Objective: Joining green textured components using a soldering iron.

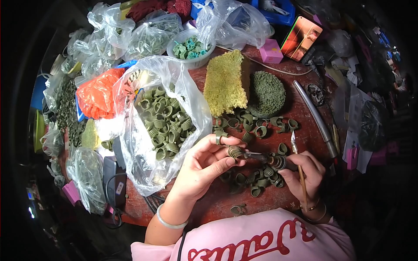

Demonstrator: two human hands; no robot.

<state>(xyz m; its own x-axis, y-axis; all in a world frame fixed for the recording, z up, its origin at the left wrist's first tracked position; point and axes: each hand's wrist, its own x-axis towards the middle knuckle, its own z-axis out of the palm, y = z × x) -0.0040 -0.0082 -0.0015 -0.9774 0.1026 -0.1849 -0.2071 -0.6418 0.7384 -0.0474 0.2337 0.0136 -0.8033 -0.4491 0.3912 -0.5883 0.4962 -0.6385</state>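
My left hand (203, 162) pinches a ridged olive-green ring (235, 152) between thumb and fingers. Another green ring (220, 137) sits around one of its fingers. From the right, my right hand (307, 175) grips a dark tool (262, 157) whose narrow metal tip meets the pinched ring. A craft knife (301, 174) with a brown handle is also tucked in that hand, blade pointing away from me. Ridged rings crowd around the tool's rear part, and I cannot tell whether any are threaded on it. Loose rings (257, 177) lie below and beyond both hands.
Left of my hands, a clear plastic bag (196, 104) holds many green rings. Beyond stand a yellow sponge block (223, 82), a round dark-green pad (267, 93) and a tub (191, 62) of green pieces. A grey tapered rod (315, 117) and a lit phone (301, 38) lie right.
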